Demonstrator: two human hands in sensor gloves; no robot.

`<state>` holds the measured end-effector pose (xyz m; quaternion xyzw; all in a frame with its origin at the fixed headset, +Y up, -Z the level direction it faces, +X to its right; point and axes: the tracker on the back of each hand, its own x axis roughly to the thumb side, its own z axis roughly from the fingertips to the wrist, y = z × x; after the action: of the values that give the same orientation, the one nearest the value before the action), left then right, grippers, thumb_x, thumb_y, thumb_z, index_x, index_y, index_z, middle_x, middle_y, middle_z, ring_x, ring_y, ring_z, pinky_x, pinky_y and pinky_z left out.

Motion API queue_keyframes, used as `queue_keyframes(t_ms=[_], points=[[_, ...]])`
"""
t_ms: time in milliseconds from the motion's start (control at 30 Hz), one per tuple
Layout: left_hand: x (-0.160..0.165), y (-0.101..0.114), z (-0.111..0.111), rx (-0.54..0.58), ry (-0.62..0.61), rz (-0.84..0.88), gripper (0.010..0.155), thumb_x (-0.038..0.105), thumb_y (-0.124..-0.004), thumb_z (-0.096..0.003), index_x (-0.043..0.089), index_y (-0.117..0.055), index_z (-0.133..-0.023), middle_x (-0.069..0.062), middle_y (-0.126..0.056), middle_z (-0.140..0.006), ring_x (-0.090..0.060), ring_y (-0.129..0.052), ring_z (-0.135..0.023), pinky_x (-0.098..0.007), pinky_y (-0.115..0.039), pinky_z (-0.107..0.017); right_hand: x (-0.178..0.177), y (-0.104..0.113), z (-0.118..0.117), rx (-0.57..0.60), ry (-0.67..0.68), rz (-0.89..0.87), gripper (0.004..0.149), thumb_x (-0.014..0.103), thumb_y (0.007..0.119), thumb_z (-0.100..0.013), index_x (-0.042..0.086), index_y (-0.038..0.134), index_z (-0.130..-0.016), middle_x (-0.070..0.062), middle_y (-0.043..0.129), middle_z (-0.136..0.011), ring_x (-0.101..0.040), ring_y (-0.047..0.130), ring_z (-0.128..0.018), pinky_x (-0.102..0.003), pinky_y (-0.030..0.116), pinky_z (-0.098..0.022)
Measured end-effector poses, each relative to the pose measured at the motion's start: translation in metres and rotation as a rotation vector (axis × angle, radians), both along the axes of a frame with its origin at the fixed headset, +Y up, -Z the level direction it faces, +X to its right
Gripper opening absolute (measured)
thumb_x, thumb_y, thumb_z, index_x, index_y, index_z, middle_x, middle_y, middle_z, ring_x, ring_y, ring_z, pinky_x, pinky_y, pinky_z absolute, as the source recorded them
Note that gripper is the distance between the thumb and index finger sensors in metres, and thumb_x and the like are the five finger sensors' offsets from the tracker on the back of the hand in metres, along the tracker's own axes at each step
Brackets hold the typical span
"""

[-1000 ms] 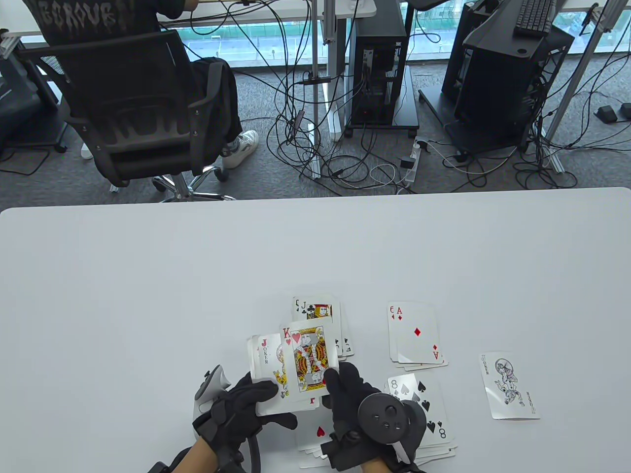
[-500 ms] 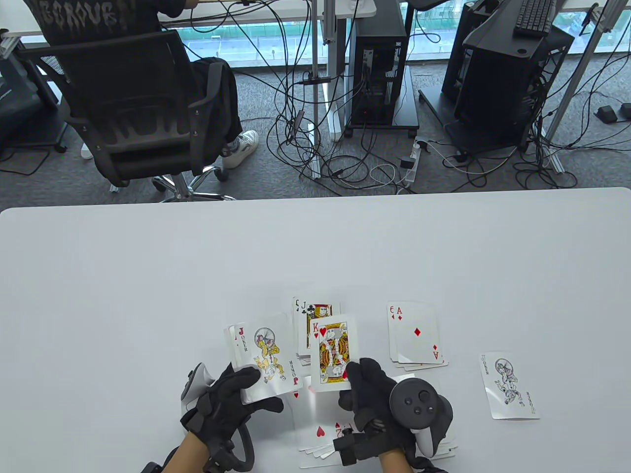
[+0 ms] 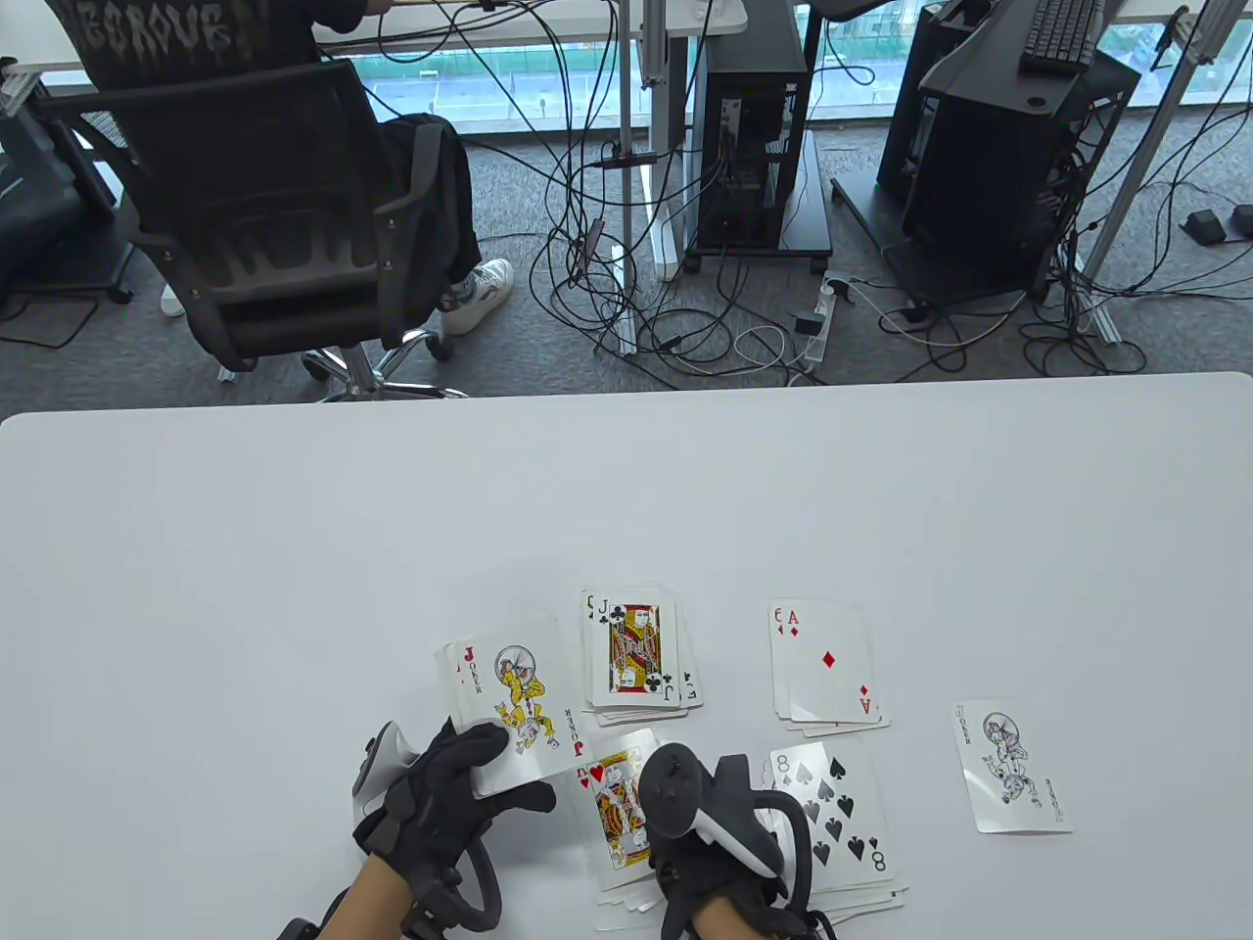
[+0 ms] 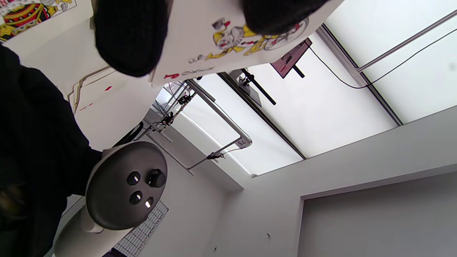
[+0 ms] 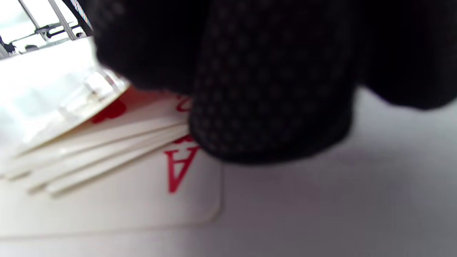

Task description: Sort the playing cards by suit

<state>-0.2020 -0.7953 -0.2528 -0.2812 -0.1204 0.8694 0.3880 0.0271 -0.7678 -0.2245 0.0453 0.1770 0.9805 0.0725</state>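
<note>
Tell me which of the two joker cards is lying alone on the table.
The black-and-white joker at the far right lies alone on the table. The coloured joker tops the cards held by the left hand.

Beyond the white counter [image 3: 294,509], at about 11 o'clock, a person sits in a black mesh office chair [image 3: 264,215]. Tangled black cables [image 3: 636,294] litter the grey carpet around 12, beside a black computer tower [image 3: 754,127]. Black keyboard [image 3: 1062,29] at 1 o'clock.

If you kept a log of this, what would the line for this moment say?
step: king of hearts onto hearts pile | right hand: on the king | left hand: grips stack, colour joker on top
</note>
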Motion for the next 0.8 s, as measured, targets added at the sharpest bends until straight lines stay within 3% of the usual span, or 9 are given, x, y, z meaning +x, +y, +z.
queue_keyframes(t_ms=[200,400,533,600,800], points=[[0.001,0.000,0.001,-0.008,-0.006,-0.004,0.050,0.037,-0.064,-0.0612,0.034,-0.043,-0.107,0.004,-0.057,-0.112,-0.029,-0.073,-0.099,-0.041,-0.083,-0.057,-0.012,-0.001,0.002,0.005,0.053,0.175,0.047,0.032,0.069,-0.053,-0.013,0.079,-0.063,0.000,0.093,-0.021,-0.018,0.100,-0.012,-0.041,0.088,-0.014],[0.002,-0.002,0.001,-0.014,-0.015,-0.012,0.050,0.037,-0.064,-0.0612,0.034,-0.043,-0.107,0.004,-0.057,-0.112,-0.029,-0.073,-0.099,-0.041,-0.083,-0.057,-0.013,-0.001,0.003,0.008,0.055,0.176,0.047,0.032,0.069,-0.053,-0.013,0.079,-0.063,-0.001,0.093,-0.021,-0.018,0.100,-0.012,-0.041,0.088,-0.015],[0.003,-0.003,0.002,-0.018,-0.025,-0.016,0.050,0.037,-0.064,-0.0612,0.034,-0.044,-0.107,0.004,-0.057,-0.112,-0.029,-0.073,-0.099,-0.042,-0.082,-0.057,-0.005,0.005,0.002,-0.003,0.033,0.074,0.049,0.033,0.070,-0.053,-0.013,0.078,-0.066,-0.001,0.093,-0.023,-0.018,0.100,-0.014,-0.041,0.088,-0.016],[0.004,-0.003,0.002,-0.015,-0.031,-0.019,0.050,0.037,-0.064,-0.0611,0.034,-0.043,-0.107,0.004,-0.057,-0.112,-0.029,-0.073,-0.099,-0.042,-0.082,-0.057,0.002,0.014,0.003,0.059,0.010,-0.048,0.049,0.032,0.069,-0.053,-0.014,0.078,-0.067,-0.002,0.093,-0.024,-0.019,0.100,-0.015,-0.042,0.088,-0.017],[0.012,-0.004,0.006,-0.005,-0.081,-0.037,0.050,0.037,-0.064,-0.0612,0.035,-0.044,-0.107,0.004,-0.057,-0.112,-0.029,-0.073,-0.099,-0.042,-0.082,-0.057,0.022,0.041,0.010,0.428,-0.035,-0.433,0.050,0.031,0.064,-0.054,-0.014,0.075,-0.072,-0.005,0.094,-0.032,-0.023,0.100,-0.023,-0.044,0.087,-0.023]])
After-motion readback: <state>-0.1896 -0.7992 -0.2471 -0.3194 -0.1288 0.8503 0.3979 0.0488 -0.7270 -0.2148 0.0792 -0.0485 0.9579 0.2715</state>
